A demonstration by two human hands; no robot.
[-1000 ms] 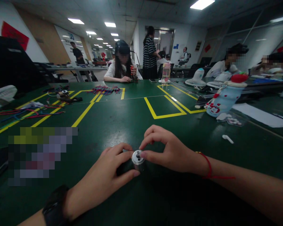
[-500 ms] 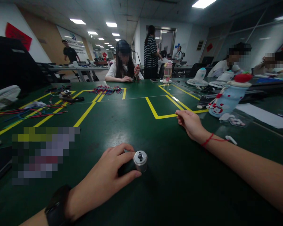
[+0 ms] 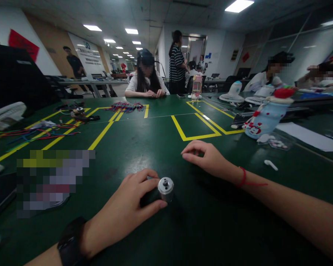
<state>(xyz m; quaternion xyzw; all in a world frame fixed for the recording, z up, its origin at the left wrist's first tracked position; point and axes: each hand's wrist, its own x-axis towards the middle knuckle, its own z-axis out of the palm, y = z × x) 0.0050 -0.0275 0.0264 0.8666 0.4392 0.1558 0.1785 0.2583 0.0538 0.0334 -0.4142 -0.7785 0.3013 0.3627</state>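
A small silver cylindrical motor [image 3: 165,189] stands upright on the green table, with a short shaft and dark holes on its top face. My left hand [image 3: 133,203] is closed about its left side, thumb at the front and fingers behind. To the upper right of the motor, my right hand [image 3: 207,157] hovers over the table with curled fingers. Its thumb and index fingertips come together in a pinch; anything between them is too small or hidden to make out.
Blue cartoon bottle [image 3: 266,116] and a bag of small beads [image 3: 279,142] stand at right, near a white earbud [image 3: 271,164]. Bundled wires [image 3: 124,106] and loose wires [image 3: 44,131] lie left. Yellow tape [image 3: 202,137] marks the table. A person [image 3: 147,81] sits opposite.
My right hand has moved left and nearer to me, toward the motor, off the yellow tape corner. The left hand and motor have stayed in place.
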